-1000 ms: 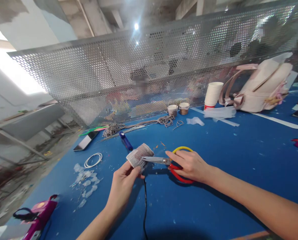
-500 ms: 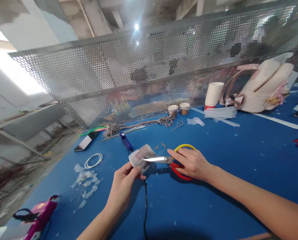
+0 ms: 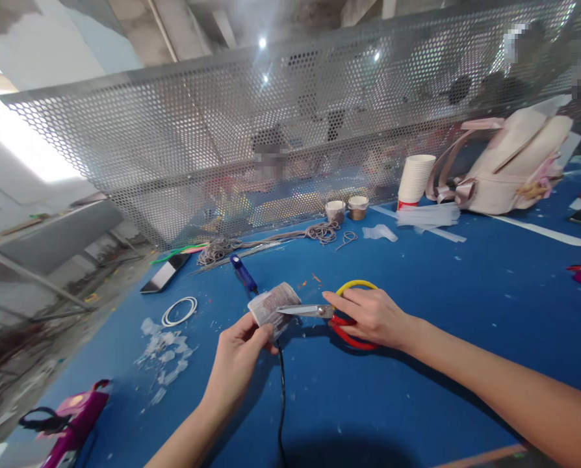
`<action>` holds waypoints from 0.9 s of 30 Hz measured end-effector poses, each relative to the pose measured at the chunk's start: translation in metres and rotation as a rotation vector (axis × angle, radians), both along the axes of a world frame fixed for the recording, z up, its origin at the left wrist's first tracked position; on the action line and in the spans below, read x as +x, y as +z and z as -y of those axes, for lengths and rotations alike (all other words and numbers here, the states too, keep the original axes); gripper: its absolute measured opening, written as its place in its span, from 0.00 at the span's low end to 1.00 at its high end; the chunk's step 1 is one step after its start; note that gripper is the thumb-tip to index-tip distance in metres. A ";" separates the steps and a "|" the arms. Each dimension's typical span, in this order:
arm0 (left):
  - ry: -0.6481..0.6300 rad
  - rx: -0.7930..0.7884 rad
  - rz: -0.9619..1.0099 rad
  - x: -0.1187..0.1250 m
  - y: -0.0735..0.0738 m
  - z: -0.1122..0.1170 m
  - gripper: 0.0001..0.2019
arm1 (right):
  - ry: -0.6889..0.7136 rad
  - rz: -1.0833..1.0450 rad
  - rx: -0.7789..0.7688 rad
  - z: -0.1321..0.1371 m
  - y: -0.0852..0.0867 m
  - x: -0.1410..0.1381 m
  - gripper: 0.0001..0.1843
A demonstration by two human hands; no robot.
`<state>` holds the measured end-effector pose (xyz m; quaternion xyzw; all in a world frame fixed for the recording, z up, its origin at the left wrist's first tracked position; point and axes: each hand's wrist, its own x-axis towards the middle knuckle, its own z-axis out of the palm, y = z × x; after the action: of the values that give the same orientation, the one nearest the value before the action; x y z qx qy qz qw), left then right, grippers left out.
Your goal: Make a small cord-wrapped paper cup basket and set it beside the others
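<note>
Apparently, the cup sits within left fingers.

Before me the scissors are showing silver blades, a yellow loop and a red loop, the tabletop looking blue

Beside the tips of the scissors, the left hand is held pinched, while the right hand is curled around their handles, forefinger outstretched.

Open blue tabletop lies between the right hand and the backpack; a perforated screen bars the far side.
</note>
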<state>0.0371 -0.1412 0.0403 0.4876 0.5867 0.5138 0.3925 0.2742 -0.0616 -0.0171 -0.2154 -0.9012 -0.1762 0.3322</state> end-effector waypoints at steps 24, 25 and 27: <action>-0.058 -0.008 -0.123 -0.007 -0.005 0.002 0.08 | 0.044 -0.027 -0.063 0.004 0.001 -0.004 0.20; -0.058 -0.009 -0.126 -0.007 -0.004 0.002 0.08 | 0.045 -0.025 -0.057 0.004 0.001 -0.004 0.20; -0.059 -0.008 -0.123 -0.008 -0.005 0.001 0.08 | 0.044 -0.016 -0.051 0.004 0.000 -0.004 0.19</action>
<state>0.0296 -0.1427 0.0354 0.5338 0.5971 0.4687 0.3726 0.2705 -0.0655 -0.0170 -0.2054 -0.9072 -0.1439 0.3377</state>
